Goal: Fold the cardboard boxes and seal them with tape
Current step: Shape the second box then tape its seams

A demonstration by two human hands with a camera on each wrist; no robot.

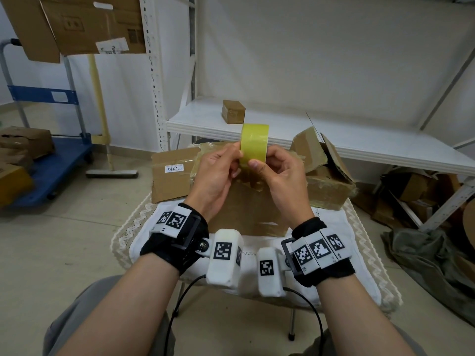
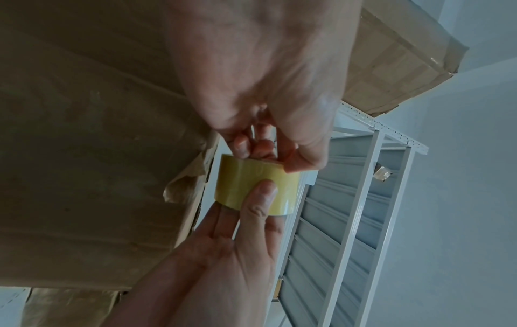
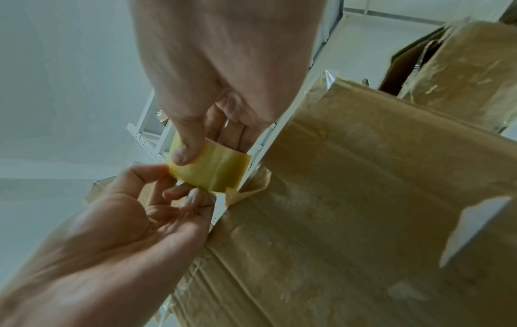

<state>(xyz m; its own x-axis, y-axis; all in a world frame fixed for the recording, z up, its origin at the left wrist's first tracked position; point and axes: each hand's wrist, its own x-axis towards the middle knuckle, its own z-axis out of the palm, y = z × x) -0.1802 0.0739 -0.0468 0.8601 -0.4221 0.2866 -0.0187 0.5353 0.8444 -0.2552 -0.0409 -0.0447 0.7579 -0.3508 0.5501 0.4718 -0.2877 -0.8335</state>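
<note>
A roll of yellow tape stands on edge between both hands, above a brown cardboard box on a small cloth-covered table. My right hand grips the roll, its thumb pressed flat on the outer face. My left hand pinches at the roll's near edge with curled fingertips. In the left wrist view the left hand picks at the top of the tape roll while the right hand holds it from below. In the right wrist view the right hand holds the tape roll beside the box.
A small sealed box sits on the white shelf behind. Opened, crumpled boxes lie to the right and a labelled box to the left. A blue cart with boxes stands far left, and a floor squeegee beside it.
</note>
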